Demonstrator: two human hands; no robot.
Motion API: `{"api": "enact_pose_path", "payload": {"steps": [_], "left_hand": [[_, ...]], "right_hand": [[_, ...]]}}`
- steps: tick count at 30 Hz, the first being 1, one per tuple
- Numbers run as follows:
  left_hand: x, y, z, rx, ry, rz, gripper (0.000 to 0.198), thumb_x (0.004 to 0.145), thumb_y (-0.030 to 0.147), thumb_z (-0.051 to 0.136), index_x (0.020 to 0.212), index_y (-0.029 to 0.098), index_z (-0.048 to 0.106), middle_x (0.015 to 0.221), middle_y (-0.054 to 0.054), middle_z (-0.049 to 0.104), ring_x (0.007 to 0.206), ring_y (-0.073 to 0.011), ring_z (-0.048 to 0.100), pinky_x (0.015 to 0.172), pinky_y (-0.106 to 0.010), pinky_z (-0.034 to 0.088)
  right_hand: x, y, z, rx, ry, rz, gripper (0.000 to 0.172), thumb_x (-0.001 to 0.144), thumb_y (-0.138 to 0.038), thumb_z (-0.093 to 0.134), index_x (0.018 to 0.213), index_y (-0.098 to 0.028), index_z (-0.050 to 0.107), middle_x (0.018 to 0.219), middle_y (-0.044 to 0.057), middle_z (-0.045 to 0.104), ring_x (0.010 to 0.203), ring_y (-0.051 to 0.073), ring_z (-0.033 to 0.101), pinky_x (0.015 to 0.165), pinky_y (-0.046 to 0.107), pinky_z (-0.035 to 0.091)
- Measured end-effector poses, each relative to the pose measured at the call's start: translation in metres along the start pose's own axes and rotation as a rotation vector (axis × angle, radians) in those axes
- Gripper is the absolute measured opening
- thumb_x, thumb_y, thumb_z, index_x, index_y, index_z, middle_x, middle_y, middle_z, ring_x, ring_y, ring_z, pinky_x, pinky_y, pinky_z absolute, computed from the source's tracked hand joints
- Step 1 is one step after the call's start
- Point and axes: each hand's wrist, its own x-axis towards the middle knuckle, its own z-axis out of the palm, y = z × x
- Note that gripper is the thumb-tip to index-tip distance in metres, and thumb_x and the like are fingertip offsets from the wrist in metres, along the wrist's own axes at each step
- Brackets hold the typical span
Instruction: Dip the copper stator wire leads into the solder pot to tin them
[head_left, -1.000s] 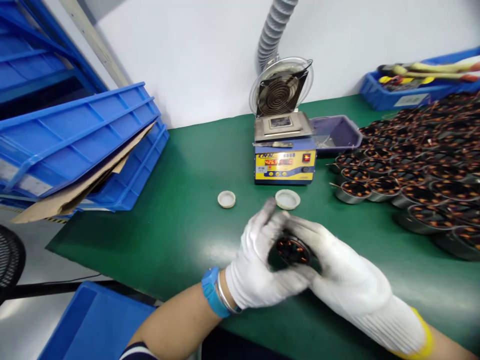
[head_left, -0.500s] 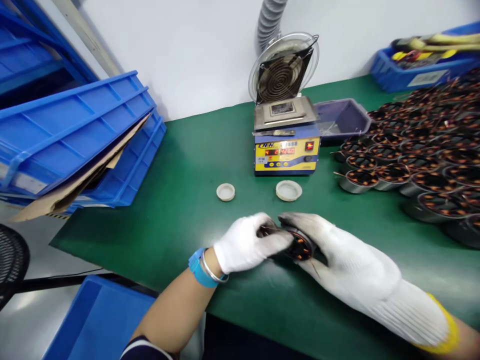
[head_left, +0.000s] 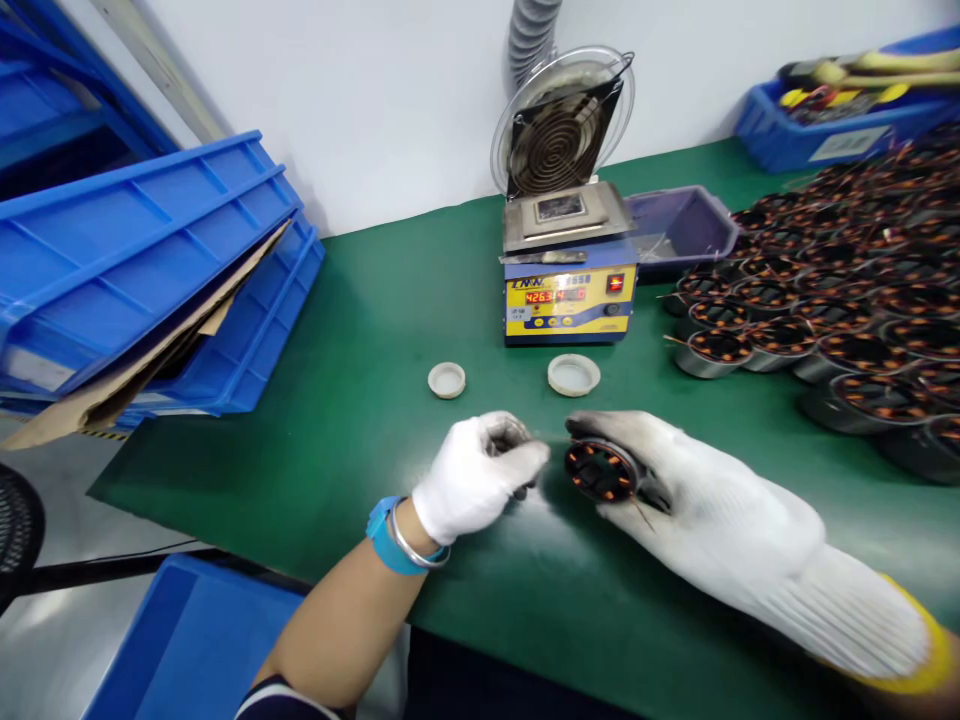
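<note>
My right hand (head_left: 675, 490), in a white glove with dark fingertips, is closed around a motor stator (head_left: 600, 470). The stator is a short metal cylinder with copper windings, its wound face tilted toward me and to the left. A thin wire end sticks out below it, by my right thumb. To the left, my gloved left hand (head_left: 484, 475) is pinched shut, apart from the stator's body. A faint thin wire (head_left: 556, 438) seems to run from its fingertips to the stator. Both hands are just above the green table (head_left: 360, 400).
Two small white dishes (head_left: 447, 380) lie beyond my hands, before a yellow-blue solder pot (head_left: 566, 310) with a fan behind it. Many more stators (head_left: 862, 355) crowd the right side. A purple bin (head_left: 682, 225) and blue crates (head_left: 150, 260) stand farther out.
My left hand has moved left, away from the stator it was touching. The stator's wound face now shows more fully in my right hand. The view has shifted slightly.
</note>
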Motion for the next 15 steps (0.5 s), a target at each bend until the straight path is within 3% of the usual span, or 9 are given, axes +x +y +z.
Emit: {"api": "enact_pose_path", "payload": {"steps": [3,8,15], "left_hand": [[0.005,-0.002,-0.005,-0.167,0.114,0.03,0.025,0.075,0.035,0.065,0.064,0.019,0.049,0.051,0.004,0.054,0.041,-0.0074,0.048,0.041,-0.02,0.032],[0.022,-0.026,-0.001,-0.36,0.266,0.097,0.038,0.078,0.054,0.064,0.073,0.018,0.052,0.06,0.002,0.057,0.048,-0.0093,0.055,0.046,-0.021,0.04],[0.043,-0.048,0.014,-0.186,0.203,0.165,0.033,0.077,0.048,0.066,0.07,0.019,0.052,0.062,0.002,0.057,0.057,-0.0107,0.053,0.057,-0.024,0.043]], "right_hand": [[0.0,0.003,-0.004,-0.005,0.016,0.053,0.046,0.079,-0.033,0.055,0.125,-0.026,0.059,0.117,0.006,0.07,0.1,0.026,0.071,0.082,0.038,0.063],[0.01,0.007,-0.012,0.002,0.074,0.112,0.049,0.071,-0.029,0.059,0.12,-0.023,0.062,0.129,0.009,0.062,0.112,0.026,0.065,0.093,0.039,0.058],[0.06,0.023,-0.032,-0.175,-0.108,0.431,0.063,0.075,-0.03,0.062,0.136,-0.018,0.052,0.122,0.011,0.065,0.11,0.025,0.065,0.1,0.037,0.051]]}}
